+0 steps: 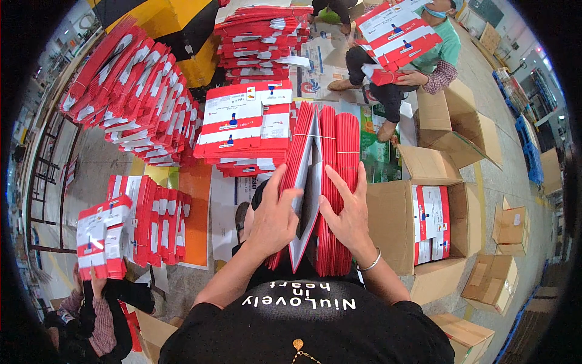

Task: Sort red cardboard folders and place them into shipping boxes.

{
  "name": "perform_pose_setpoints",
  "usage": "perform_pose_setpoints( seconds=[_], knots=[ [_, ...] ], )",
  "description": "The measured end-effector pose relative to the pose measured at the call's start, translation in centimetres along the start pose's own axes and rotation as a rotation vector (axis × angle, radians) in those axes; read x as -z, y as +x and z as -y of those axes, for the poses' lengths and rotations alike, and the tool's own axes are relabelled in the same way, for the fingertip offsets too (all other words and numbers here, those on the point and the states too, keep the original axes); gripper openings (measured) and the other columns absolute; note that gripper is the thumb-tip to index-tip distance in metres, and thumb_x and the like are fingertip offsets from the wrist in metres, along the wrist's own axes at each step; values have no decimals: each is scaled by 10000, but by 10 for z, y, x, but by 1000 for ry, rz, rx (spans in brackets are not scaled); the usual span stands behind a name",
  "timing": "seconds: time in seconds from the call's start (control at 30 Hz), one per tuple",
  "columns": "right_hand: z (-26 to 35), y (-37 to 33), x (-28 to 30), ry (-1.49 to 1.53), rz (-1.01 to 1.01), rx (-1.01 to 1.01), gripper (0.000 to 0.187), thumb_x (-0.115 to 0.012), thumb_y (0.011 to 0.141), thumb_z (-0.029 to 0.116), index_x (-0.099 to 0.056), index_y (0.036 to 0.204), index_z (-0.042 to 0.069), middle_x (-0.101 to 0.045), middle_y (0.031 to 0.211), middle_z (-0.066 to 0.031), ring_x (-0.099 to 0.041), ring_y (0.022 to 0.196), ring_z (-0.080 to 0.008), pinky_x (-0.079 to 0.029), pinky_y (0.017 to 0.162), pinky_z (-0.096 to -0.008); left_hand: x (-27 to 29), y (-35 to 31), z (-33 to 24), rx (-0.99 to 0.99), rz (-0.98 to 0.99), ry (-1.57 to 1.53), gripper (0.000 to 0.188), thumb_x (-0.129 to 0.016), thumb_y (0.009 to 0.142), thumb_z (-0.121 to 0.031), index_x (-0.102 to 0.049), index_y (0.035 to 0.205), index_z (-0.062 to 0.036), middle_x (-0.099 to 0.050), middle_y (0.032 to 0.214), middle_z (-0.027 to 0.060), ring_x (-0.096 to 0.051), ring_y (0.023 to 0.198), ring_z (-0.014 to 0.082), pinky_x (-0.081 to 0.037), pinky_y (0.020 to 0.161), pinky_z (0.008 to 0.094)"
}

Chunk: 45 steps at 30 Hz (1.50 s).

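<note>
Several bundles of flat red-and-white printed cartons stand on edge in front of me. The left bundle [299, 142] and the middle bundle [327, 130] part into a V-shaped gap that shows a pale inner face [313, 167]. A thin band crosses these two, and another rings the right bundle [348, 136]. My left hand [270, 218] lies against the left bundle, its fingers apart. On the bundles right of the gap rests my right hand [348, 221], thumb and fingers spread. Neither hand is closed around a carton. The lower parts of the bundles rest near my lap.
Banded carton stacks stand ahead [242, 130], behind it [264, 39] and at left [145, 97]. An open cardboard box [388, 224] holding printed cartons is at my right. One co-worker [445, 48] holds cartons at upper right; another [100, 315] does at lower left.
</note>
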State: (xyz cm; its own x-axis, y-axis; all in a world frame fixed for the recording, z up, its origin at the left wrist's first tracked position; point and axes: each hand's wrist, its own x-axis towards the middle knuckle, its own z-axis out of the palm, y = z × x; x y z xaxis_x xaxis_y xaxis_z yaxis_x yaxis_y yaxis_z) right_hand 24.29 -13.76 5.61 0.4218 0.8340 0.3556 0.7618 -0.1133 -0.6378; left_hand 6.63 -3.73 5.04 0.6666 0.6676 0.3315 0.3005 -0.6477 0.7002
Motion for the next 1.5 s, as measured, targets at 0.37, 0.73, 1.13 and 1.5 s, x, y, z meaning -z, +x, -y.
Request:
perform_pose_setpoints(
  seconds=[0.37, 0.73, 1.13, 1.5],
  knots=[
    [3, 0, 3, 41, 30, -26, 544, -728, 923, 292, -588, 1445, 231, -163, 1585, -395, -301, 1462, -520, -327, 1175, -502, -2, 0, -1, -20, 80, 32, 418, -795, 843, -341, -558, 1026, -49, -265, 1574, 300, -342, 1434, 512, -370, 1133, 537],
    [5, -1, 1, 28, 21, -12, 539, -734, 915, 271, -602, 1436, 237, -182, 1579, -399, -292, 1466, -523, -337, 1169, -502, -6, -4, 3, -52, -70, -79, 414, -651, 819, -34, -487, 1199, -49, -236, 1602, 281, -368, 1421, 508, -415, 1105, 536],
    [4, 1, 0, 32, 5, 11, 540, -754, 904, 286, -615, 1423, 230, -199, 1576, -391, -320, 1451, -522, -356, 1157, -498, -6, 0, -7, -3, 49, 23, 285, -708, 827, -128, -570, 1055, -25, -291, 1554, 305, -362, 1416, 501, -395, 1110, 535],
    [3, 1, -4, -17, -3, 19, 504, -751, 911, 280, -635, 1400, 257, -215, 1579, -380, -372, 1425, -515, -386, 1138, -491, -5, 0, -14, -53, 51, 126, 305, -747, 797, -190, -586, 1003, -33, -229, 1588, 299, -272, 1439, 549, -301, 1166, 593]
  ],
)
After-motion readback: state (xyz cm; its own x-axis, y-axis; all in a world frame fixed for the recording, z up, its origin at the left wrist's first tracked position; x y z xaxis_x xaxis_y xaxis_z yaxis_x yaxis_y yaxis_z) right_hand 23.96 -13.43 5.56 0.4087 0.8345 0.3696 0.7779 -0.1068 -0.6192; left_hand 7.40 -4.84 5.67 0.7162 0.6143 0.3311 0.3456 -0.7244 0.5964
